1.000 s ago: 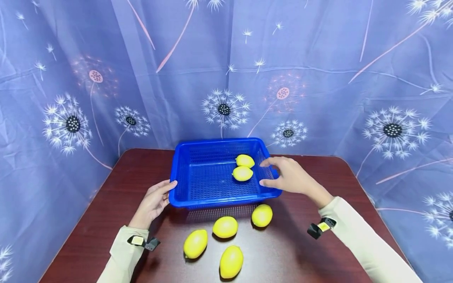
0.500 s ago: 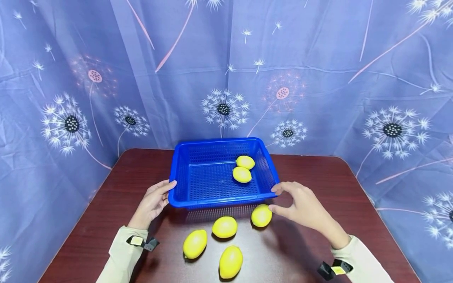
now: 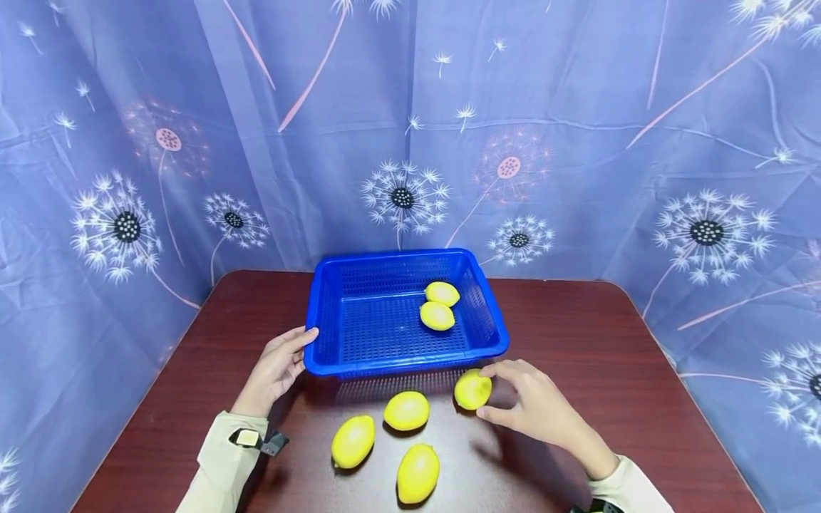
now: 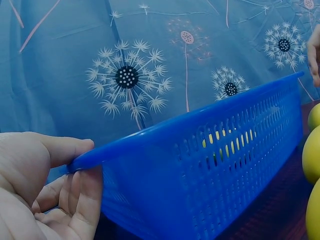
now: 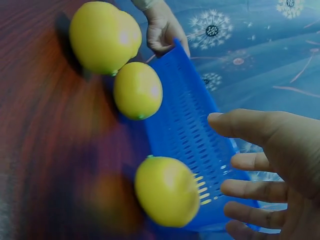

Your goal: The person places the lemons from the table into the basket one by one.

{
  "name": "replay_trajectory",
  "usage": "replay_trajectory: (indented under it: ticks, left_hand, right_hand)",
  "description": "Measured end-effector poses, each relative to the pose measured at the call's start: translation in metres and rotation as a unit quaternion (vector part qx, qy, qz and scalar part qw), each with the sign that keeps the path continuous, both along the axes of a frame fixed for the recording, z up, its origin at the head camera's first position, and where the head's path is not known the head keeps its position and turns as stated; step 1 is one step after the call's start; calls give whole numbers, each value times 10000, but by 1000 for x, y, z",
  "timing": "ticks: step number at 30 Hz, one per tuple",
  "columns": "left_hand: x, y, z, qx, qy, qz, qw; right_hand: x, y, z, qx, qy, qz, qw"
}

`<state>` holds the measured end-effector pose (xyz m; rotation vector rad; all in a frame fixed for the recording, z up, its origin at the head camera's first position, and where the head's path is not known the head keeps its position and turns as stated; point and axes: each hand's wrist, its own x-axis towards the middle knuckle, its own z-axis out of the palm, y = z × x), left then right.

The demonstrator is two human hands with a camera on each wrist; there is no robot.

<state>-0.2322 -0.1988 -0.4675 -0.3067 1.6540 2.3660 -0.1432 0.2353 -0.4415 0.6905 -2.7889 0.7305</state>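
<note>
A blue plastic basket [image 3: 405, 363] with slotted sides stands at the back middle of the table, two lemons [image 3: 437, 315] lying in its right part. My left hand [image 3: 274, 370] grips the basket's left rim; in the left wrist view the thumb lies on top and the curled fingers are underneath. Just off the basket's front right corner is another lemon [image 3: 471, 390]. Around it, thumb and fingers apart, comes my right hand [image 3: 535, 402], fingertips right at its right side in the head view. The right wrist view shows this hand [image 5: 280, 170] spread, with a gap to the lemon [image 5: 167, 192].
Three more lemons lie on the dark red-brown table [image 3: 551, 313] in front of the basket: one in the middle [image 3: 407, 411], one at left [image 3: 353, 442] and one nearest the viewer [image 3: 418, 474]. A blue curtain [image 3: 308, 178] with dandelion prints hangs behind and at both sides.
My right hand has moved from over the basket's right side, down and toward the viewer, to the lemon at the front right corner. The left hand keeps its hold on the rim.
</note>
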Motion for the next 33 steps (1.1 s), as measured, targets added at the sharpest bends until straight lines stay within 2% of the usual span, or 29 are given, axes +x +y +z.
replay_trajectory:
  ticks: [10, 16, 24, 33]
  left_hand:
    - [1, 1, 0, 0, -58, 69, 10000]
    - [1, 1, 0, 1, -40, 90, 10000]
    - [0, -1, -2, -15, 23, 22, 10000]
    - [-2, -2, -2, 6, 24, -125, 9999]
  right_hand:
    - [-7, -2, -25, 56, 22, -28, 10000]
    - [-13, -2, -31, 253, -84, -114, 9996]
    - [-20, -1, -39, 236, -419, -50, 9988]
    - [-24, -1, -50, 303, -308, 11, 9991]
